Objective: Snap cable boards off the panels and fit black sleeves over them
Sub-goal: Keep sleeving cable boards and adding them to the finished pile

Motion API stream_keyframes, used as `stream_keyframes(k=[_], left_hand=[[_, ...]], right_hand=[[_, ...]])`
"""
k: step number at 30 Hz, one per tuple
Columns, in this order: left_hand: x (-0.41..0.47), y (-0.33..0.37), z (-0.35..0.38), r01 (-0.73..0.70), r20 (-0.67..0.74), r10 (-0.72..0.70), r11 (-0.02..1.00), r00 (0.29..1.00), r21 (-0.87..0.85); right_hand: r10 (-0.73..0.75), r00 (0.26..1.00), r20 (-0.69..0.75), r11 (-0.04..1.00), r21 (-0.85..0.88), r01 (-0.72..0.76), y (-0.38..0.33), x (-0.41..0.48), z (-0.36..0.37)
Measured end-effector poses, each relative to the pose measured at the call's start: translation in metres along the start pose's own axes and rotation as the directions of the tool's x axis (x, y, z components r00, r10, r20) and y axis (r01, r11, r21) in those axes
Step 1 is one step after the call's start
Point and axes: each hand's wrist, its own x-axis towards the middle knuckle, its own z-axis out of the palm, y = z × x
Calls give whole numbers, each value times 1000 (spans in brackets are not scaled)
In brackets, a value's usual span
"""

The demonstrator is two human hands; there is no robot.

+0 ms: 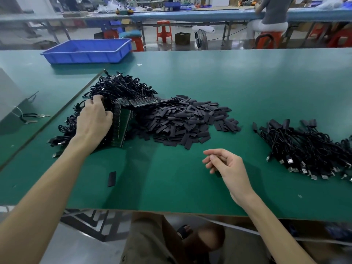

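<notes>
My left hand (93, 119) gripping panels (123, 126) by edge, judging them stiff, snap-prone, cable-tangled; my right hand (226, 168) hovering loosely curled, empty.

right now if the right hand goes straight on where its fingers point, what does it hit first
Probably the near edge of the black sleeves pile; the right hand points forward-left across the table toward it, though its height is unclear.

The table (209, 79) has a smooth green mat with a faint sheen, and the blue tray (80, 56) looks like glossy plastic. The black sleeves (186, 121) are matt; the cable plugs (290, 161) are shiny metal.
</notes>
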Motion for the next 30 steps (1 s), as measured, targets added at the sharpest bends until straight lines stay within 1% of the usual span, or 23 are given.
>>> stream_keyframes(k=[5,8,11,13,15,16,17,18,19,20,21,22,24,26,28,30], left_hand=[[3,3,-3,31,-31,-30,999,999,17],[9,12,-19,0,-147,6,999,989,36],[12,30,-47,-105,-265,115,993,957,51],[6,47,-62,-205,-345,213,977,914,59],[-7,68,-70,-314,-381,293,949,877,6],[-14,78,-71,-367,-344,332,929,878,-41],[-22,88,-70,-407,-260,369,906,893,-113],[-30,97,-67,-414,-140,391,884,909,-219],[-37,105,-64,-371,-2,393,865,919,-339],[-44,112,-59,-293,134,384,850,914,-437],[-51,118,-52,-223,250,384,839,889,-496],[-58,124,-43,-188,332,402,831,853,-523],[-70,136,-26,-191,394,455,812,799,-551],[-77,146,-14,-201,419,485,803,768,-561],[-80,154,-7,-229,475,512,814,715,-534],[-79,160,-4,-271,511,524,829,682,-489]], right_hand=[[-4,1000,-3,1000,4,4,1,1,-1],[-3,1000,-5,1000,11,3,3,1,-1],[-3,1000,-3,1000,9,3,3,2,-1],[-3,1000,0,1000,8,3,3,2,-1],[-8,1000,4,1000,6,8,3,2,-1],[-9,1000,4,1000,9,9,3,2,0],[-8,1000,2,1000,14,8,2,2,0],[-6,1000,0,1000,23,6,2,1,0],[-4,1000,-4,999,35,4,1,1,-1],[-5,1000,-10,999,49,5,0,0,-1],[-8,1000,-19,998,64,9,0,0,-1],[-14,1000,-27,997,75,16,0,-1,-1],[-30,999,-41,997,75,33,-1,-1,-2],[-43,997,-63,997,67,47,-3,0,-2],[-47,995,-84,995,85,54,-4,-1,-2],[-47,994,-98,993,102,57,-6,-2,-2]])
